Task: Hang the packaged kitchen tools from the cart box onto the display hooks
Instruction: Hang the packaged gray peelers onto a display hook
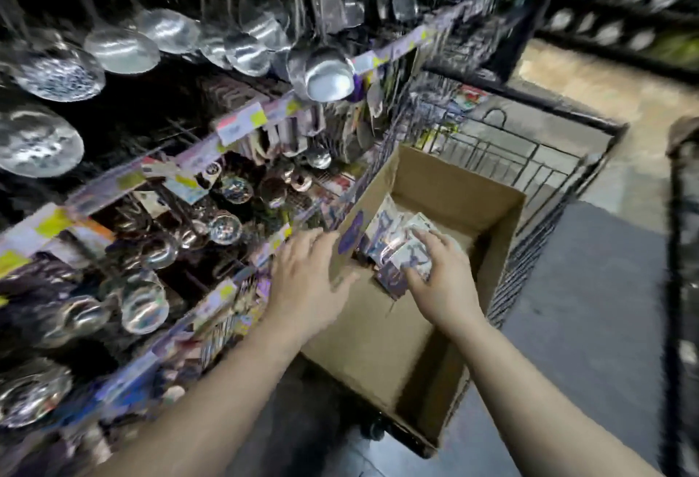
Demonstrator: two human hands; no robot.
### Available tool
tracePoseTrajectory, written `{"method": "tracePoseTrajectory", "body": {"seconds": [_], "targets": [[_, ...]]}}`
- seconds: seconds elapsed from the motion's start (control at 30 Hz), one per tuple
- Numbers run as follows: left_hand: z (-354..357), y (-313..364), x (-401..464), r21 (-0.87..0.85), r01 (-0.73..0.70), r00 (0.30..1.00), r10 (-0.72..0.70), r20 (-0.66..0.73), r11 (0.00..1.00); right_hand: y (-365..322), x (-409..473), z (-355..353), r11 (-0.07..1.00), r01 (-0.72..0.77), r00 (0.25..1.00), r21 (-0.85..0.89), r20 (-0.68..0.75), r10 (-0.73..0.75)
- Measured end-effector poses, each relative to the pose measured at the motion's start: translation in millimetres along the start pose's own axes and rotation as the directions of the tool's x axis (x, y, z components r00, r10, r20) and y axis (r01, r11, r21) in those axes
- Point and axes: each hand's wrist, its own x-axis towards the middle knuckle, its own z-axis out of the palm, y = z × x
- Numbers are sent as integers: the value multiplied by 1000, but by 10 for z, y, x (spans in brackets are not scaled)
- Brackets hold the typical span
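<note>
At the far left a display rack [159, 181] is seen, w/ rows of shiny metal ladles and skimmers [121, 49] hung from hooks at the top and smaller strainers [227, 228] on the lower rows; price strips [242, 124] in purple, w/ yellow and pink labels, are fixed along the front of each row. The picture is blurred, so the print on the labels cannot be read. Lower down, the left hand [306, 283] is held at the left flap of the cardboard box [378, 344], approx. between the rack and the box; its fingers are spread and nearly straight, the palm is laid against the flap, and nothing is gripped by it. The box is placed inside a black wire cart [529, 174], open at the top. At the far side of the box a stack of packaged kitchen tools [393, 227] is seen, on white cards w/ blue print. The right hand [438, 276] is put down into the box on this stack; the fingers are curled over the top packages and the nearest card is held by them, but how many packages are gripped cannot be told. To the right of the cart, grey floor [590, 306] is visible, and dark shelves [620, 18] w/ round items are seen at the upper right, too blurred to identify.
</note>
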Motion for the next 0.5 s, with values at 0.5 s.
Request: {"method": "tracePoseTrajectory", "body": {"seconds": [0.5], "targets": [[1004, 5, 1340, -3, -108, 933, 102, 344, 994, 822, 603, 456, 928, -373, 924, 17, 100, 369]]}}
